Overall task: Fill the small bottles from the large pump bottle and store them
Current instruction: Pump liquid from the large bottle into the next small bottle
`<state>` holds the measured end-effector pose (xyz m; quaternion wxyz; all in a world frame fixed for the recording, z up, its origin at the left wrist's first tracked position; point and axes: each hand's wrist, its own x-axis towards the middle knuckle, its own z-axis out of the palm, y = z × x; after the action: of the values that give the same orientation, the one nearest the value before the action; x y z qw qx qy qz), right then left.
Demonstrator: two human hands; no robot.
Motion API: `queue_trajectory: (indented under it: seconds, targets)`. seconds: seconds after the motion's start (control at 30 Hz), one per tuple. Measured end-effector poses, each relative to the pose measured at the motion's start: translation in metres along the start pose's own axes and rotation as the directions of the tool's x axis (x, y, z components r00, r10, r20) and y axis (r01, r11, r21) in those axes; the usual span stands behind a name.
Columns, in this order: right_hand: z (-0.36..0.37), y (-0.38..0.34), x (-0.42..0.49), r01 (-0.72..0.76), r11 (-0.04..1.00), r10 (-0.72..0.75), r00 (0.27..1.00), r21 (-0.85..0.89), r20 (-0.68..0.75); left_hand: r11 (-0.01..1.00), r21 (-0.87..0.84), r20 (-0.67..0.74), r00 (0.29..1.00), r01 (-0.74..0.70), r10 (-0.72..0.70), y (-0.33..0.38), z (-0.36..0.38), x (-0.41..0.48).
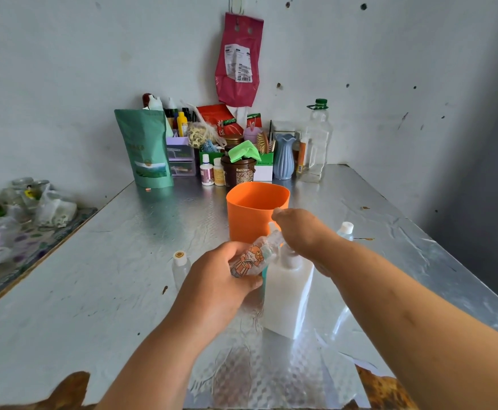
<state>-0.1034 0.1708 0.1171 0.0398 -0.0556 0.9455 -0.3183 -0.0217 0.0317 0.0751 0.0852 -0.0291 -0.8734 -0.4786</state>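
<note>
Head view looks down on a foil-covered table (123, 261). At its middle stands the white pump bottle (289, 294), upright; its walls are opaque, so its fill cannot be told. The right hand (301, 232) rests on the pump head, fingers folded over it and hiding the nozzle. The left hand (221, 279) is wrapped around a small clear bottle (255, 255) with a cartoon sticker, tilted so its open neck points up toward the pump's spout, under the right hand. Its contents cannot be made out.

Just behind both hands sits an orange cup (253, 208), its mouth open; what shows of the inside looks bare. Left of the pump bottle a second small bottle (180, 266) stands upright with a white cap, looking clear inside. Right of the right forearm, a third capped bottle (345, 230) peeks out, mostly hidden.

Along the wall sit a green pouch (145, 149), a brown jar (237, 171) topped with a green cloth (243, 150), a blue vase (284, 156) and a tall clear jug (315, 143) with a little liquid at its bottom.
</note>
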Motion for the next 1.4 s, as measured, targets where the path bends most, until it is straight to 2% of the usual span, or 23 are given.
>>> queue_trajectory:
  seconds: [0.17, 0.33, 0.83, 1.13, 1.4]
  targets:
    - [0.007, 0.005, 0.004, 0.004, 0.997, -0.004, 1.0, -0.078, 0.004, 1.0, 0.001, -0.002, 1.0, 0.011, -0.011, -0.005, 0.004, 0.001]
    - [0.004, 0.001, 0.002, 0.014, 0.998, -0.018, 0.998, -0.057, -0.059, 1.0, 0.01, 0.002, 1.0, 0.005, -0.005, 0.0, 0.002, 0.0]
    - [-0.004, -0.002, -0.002, 0.016, 0.996, -0.016, 1.0, -0.093, 0.004, 1.0, 0.025, -0.005, 1.0, -0.005, 0.006, 0.004, -0.001, 0.0]
    - [0.006, 0.004, 0.006, 0.031, 0.983, -0.028, 0.999, -0.179, 0.018, 0.999, 0.027, 0.007, 1.0, 0.024, -0.024, 0.003, 0.005, -0.002]
    - [-0.004, -0.003, 0.0, 0.055, 0.983, -0.057, 0.998, -0.177, -0.01, 0.999, 0.031, 0.004, 1.0, 0.01, -0.01, 0.01, -0.003, -0.004]
